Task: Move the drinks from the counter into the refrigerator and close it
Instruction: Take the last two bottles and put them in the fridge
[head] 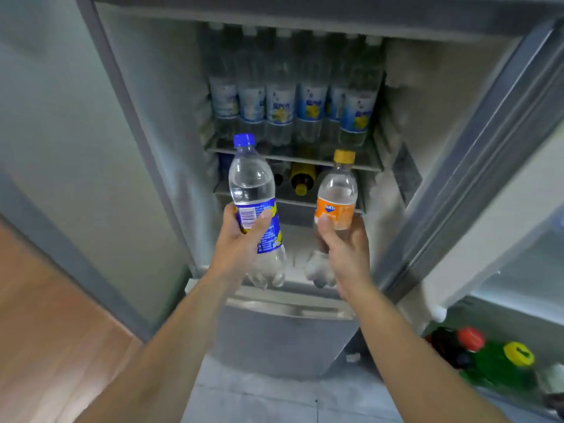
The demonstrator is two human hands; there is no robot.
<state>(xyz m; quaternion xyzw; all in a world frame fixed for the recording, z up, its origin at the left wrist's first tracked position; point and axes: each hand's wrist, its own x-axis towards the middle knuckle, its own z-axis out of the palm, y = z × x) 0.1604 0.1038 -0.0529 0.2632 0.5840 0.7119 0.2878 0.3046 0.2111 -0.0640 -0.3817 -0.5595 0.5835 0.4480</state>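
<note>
My left hand [241,239] grips a clear bottle with a blue cap and blue label [253,190], held upright. A smaller clear Fanta bottle with an orange label and yellow cap [337,193] stands upright in my right hand [345,248]. Both bottles are held in front of the open refrigerator [146,123], at the height of its lower shelves. The upper shelf [369,161] carries a row of several clear bottles with blue-and-white labels [311,99]. On the shelf below lies a dark bottle with a yellow cap [302,178].
The refrigerator door [476,166] stands open at the right. Its lower door rack holds a red-capped dark bottle [470,338] and a green bottle with a yellow cap [515,355]. A lower grey drawer front [283,334] sits beneath my hands. Wooden floor lies at the left.
</note>
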